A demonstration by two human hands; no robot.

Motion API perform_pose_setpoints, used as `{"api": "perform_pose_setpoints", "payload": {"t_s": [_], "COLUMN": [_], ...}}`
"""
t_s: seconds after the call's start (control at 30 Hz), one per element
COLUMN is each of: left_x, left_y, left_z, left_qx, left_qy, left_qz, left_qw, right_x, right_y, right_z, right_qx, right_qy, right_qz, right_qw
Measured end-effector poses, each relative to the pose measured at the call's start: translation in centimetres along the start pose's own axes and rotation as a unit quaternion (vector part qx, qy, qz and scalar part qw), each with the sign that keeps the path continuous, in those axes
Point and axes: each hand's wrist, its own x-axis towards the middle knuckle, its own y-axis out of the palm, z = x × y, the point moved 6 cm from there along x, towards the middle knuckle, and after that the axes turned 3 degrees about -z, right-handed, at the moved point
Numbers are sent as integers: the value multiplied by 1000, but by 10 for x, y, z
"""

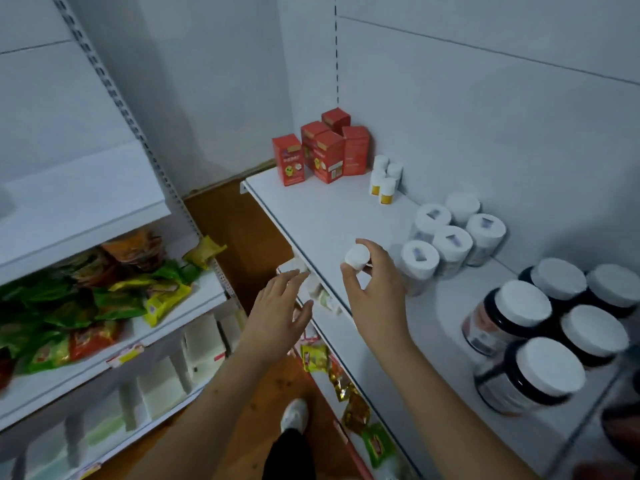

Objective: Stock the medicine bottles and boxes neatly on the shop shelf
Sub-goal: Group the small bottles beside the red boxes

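Shelf: my white shop shelf (322, 216) runs from 6 o'clock up toward the corner at 12 o'clock, with plain white wall panels behind it.
Right hand: my right hand (372, 282) grasps a small white-capped bottle (357, 257) by its cap, above the front part of the shelf.
Left hand: my left hand (277, 317) is released, fingers straight, reaching at 9 o'clock of the bottle toward the lower shelf edge.
Red boxes: red boxes (325, 150) stand grouped in the far corner at 12 o'clock.
Small bottles: yellow-labelled bottles (384, 178) stand just beside the boxes, at 1 o'clock.
White jars: white jars (450, 237) cluster at 3 o'clock of my bottle.
Dark jars: dark jars (540, 334) with white lids stand at 4 o'clock.
Room: a second shelving unit at 9 o'clock holds green snack packets (79, 296); brown floor (239, 233) lies between.
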Motion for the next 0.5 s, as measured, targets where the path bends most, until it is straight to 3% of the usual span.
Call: {"api": "perform_pose_setpoints", "payload": {"t_s": [0.2,0.37,0.5], "left_x": [115,190,222], "left_y": [-14,-10,9], "left_z": [28,32,36], "left_qx": [-25,-48,-38], "left_qy": [127,210,233], "left_qz": [-29,11,44], "left_qw": [991,977,971], "right_x": [87,151,189], "right_y": [44,66,86], "right_z": [-24,-29,-49], "right_qx": [-47,-75,-143], "right_qy": [54,68,89], "right_qz": [-94,-156,-156], "right_qw": [993,983,973]}}
